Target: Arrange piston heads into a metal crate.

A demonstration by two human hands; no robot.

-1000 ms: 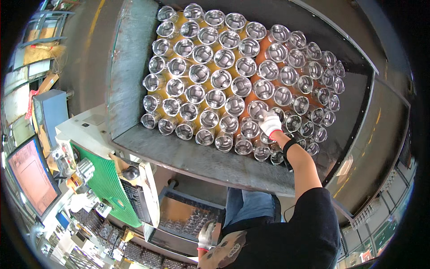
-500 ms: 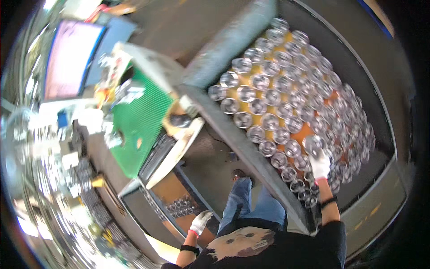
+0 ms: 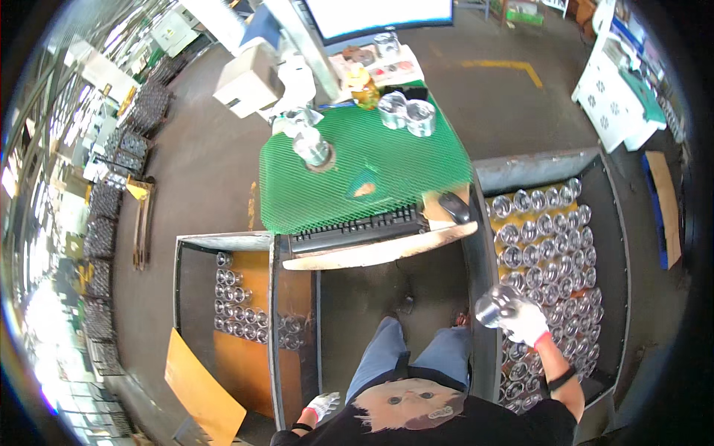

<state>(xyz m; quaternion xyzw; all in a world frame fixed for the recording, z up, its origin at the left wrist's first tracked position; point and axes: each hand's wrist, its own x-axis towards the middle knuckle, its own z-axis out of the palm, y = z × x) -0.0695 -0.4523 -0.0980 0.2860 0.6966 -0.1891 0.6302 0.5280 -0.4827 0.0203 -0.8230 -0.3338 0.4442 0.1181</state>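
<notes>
My right hand (image 3: 528, 325), in a white glove with a red cuff, is closed on a shiny metal cylinder (image 3: 490, 306) that looks like a piston. It is held over the near-side wall of the right metal bin (image 3: 485, 275), which carries rows of similar cylinders (image 3: 512, 256) on a yellow-orange sheet. My left hand (image 3: 325, 406), also gloved, hangs low beside the left bin, fingers apart and holding nothing. On the green ribbed mat (image 3: 297, 201) ahead stand one cylinder (image 3: 312, 146) at the left and a pair (image 3: 419, 117) at the back right.
A keyboard (image 3: 357, 229) and mouse (image 3: 454, 208) lie along the table's front edge, below a monitor (image 3: 383, 18). The left bin (image 3: 274, 312) holds several cylinders on orange board, with a loose orange sheet (image 3: 201, 390) leaning beside it. A cardboard box (image 3: 249, 82) stands back left.
My view has swung left, from the right bin to the table. My right hand has lifted a cylinder from among the rows to the bin's wall. My left hand stays low and empty.
</notes>
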